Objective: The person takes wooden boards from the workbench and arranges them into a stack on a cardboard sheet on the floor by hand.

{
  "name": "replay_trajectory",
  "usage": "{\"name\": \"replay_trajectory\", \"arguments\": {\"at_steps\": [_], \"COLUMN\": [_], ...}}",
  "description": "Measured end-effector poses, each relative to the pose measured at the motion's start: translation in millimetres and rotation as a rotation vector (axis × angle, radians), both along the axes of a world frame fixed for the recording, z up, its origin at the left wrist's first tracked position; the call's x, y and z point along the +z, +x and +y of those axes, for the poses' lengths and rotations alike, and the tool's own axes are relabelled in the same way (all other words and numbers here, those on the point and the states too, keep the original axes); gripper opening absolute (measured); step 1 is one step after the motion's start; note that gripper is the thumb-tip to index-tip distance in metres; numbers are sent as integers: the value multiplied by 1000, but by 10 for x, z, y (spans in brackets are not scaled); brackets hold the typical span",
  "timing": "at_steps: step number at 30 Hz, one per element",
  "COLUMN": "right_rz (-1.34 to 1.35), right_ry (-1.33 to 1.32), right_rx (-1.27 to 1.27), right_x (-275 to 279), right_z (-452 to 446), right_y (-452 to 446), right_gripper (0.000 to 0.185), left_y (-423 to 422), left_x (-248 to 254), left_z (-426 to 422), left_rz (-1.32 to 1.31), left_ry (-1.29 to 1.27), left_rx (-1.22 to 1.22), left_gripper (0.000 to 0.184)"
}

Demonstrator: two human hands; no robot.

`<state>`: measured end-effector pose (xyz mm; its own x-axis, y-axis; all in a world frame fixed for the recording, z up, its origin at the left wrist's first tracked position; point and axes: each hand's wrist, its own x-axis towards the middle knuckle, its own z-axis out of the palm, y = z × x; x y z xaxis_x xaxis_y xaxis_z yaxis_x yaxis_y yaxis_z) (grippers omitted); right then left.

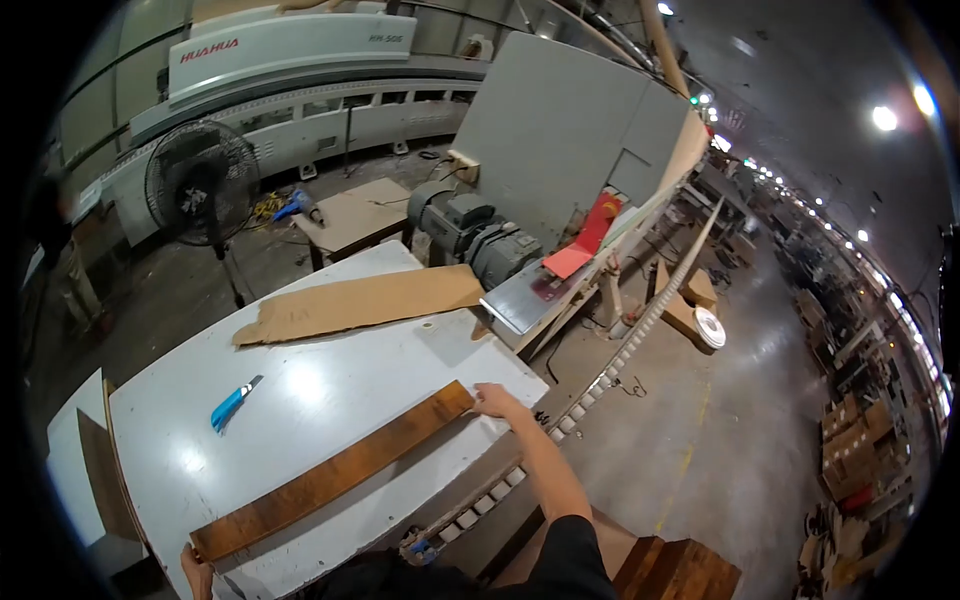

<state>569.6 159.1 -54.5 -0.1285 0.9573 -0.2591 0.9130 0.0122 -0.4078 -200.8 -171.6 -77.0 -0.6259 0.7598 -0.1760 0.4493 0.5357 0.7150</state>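
Two hands hold one long brown wooden board (335,475) by its opposite ends, above or on a white worktop (275,410); whether the board is slightly lifted, I cannot tell. It runs slantwise beside the worktop's near edge, one end by the near left corner, the other close to the right edge. The right hand (494,400) has its fingers closed in narrowly at the board's right end, the forearm reaching over the near edge. The left hand (197,575) grips the left end, thumb against the tip; its other fingers are mostly hidden.

Beyond the board, toward the left edge, lies a blue utility knife (230,408), well apart from both hands. A flat strip of cardboard (360,305) stretches from near the far edge toward the far right corner. Past that corner stand grey motors (470,228), and behind the far edge a small table (372,212) bears a blue power tool (300,207). A black standing fan (203,185) is farther left. Stacked brown wood (680,572) sits below the right arm.
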Motion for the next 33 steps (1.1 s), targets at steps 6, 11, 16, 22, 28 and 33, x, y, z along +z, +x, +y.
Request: {"name": "replay_trajectory", "arguments": {"at_steps": [6,11,16,22,28,33], "right_rz": [915,1222,1465,1813,2021,2146], "right_ry": [132,236,297,298,293,263], "right_rx": [-656,-784,-980,-926,-913,-865], "right_x": [202,385,474,156,111,191], "right_z": [-52,172,321,478,704,939], "right_y": [275,341,374,315,-62,-234], "right_gripper": [27,22,35,55,55,55], "left_y": [-175,416,752,1158,1345,1656], "left_x": [3,449,675,703,552,523], "left_z": [-233,0,155,359,525,904], "left_rz": [87,-166,-138,-114,-286,-385], "left_ry": [70,237,211,282,288,266], "left_rx": [117,126,-84,-107,-94,-28], "left_gripper": [55,48,45,36,49,42]}}
